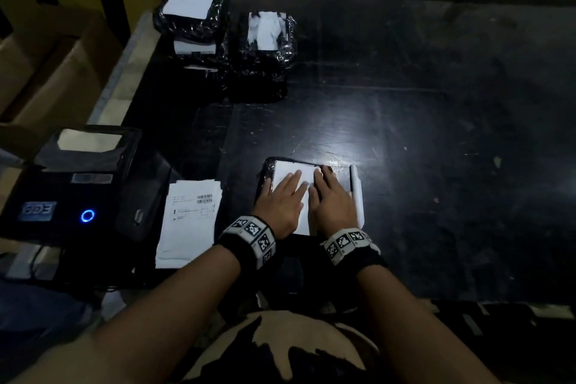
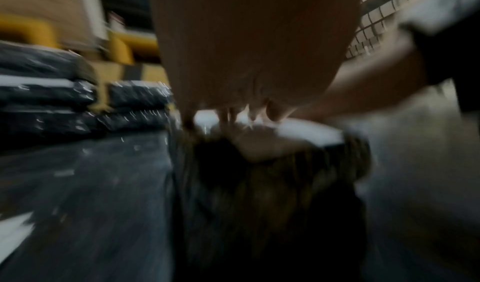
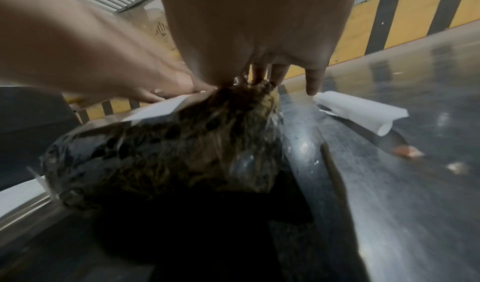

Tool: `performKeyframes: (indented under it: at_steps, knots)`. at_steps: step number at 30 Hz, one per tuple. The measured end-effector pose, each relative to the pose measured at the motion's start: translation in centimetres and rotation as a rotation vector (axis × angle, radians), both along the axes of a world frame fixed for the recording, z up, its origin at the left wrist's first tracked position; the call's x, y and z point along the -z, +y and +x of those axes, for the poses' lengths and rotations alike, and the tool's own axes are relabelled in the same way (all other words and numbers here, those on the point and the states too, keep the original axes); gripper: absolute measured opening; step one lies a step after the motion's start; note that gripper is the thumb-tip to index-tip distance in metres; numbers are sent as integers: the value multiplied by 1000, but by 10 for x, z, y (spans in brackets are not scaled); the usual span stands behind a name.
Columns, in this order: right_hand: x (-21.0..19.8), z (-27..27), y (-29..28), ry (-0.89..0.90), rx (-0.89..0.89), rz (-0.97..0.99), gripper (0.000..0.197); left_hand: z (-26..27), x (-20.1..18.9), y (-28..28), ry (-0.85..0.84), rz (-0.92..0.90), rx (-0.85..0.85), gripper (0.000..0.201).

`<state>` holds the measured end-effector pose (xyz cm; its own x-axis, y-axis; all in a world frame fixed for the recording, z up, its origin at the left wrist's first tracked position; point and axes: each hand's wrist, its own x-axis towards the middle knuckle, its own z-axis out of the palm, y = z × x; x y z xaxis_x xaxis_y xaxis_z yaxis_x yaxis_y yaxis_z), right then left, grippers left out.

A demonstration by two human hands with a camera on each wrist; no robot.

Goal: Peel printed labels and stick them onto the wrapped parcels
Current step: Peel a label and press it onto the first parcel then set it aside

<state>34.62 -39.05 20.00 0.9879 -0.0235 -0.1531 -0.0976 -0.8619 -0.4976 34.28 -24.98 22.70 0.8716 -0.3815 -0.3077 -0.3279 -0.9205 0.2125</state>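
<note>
A black-wrapped parcel (image 1: 264,173) lies near the table's front edge, with a white printed label (image 1: 288,169) on its top. Both hands lie flat on that label, side by side. My left hand (image 1: 284,196) presses the label's left part and my right hand (image 1: 328,195) its right part, fingers straight and reaching the far edge. The blurred left wrist view shows my left hand (image 2: 246,61) above the label (image 2: 306,129). In the right wrist view my right hand (image 3: 259,30) rests on the crinkled parcel (image 3: 168,153), beside the label (image 3: 158,110).
A curled white backing sheet (image 1: 357,193) lies just right of the parcel. A pile of printed labels (image 1: 190,215) and a label printer (image 1: 71,184) sit to the left. Stacks of labelled black parcels (image 1: 193,19) stand at the back left. A cardboard box (image 1: 46,65) is beyond the table (image 1: 436,134).
</note>
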Motion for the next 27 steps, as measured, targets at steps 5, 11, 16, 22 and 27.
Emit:
performKeyframes:
  at_steps: [5,11,16,22,27]
  knots:
    - [2,-1,1,-5,12,-6,50,0,4,7,-47,70,3,53]
    - [1,0,0,33,5,-23,50,13,1,15,37,18,-137,54]
    - [-11,0,19,-133,-41,-141,42,13,-1,20,78,-5,-164,54]
    - [-7,1,22,-32,-117,-216,50,15,-4,25,103,-22,-147,54]
    - [-15,10,3,71,16,-229,50,14,-8,26,113,-67,-146,55]
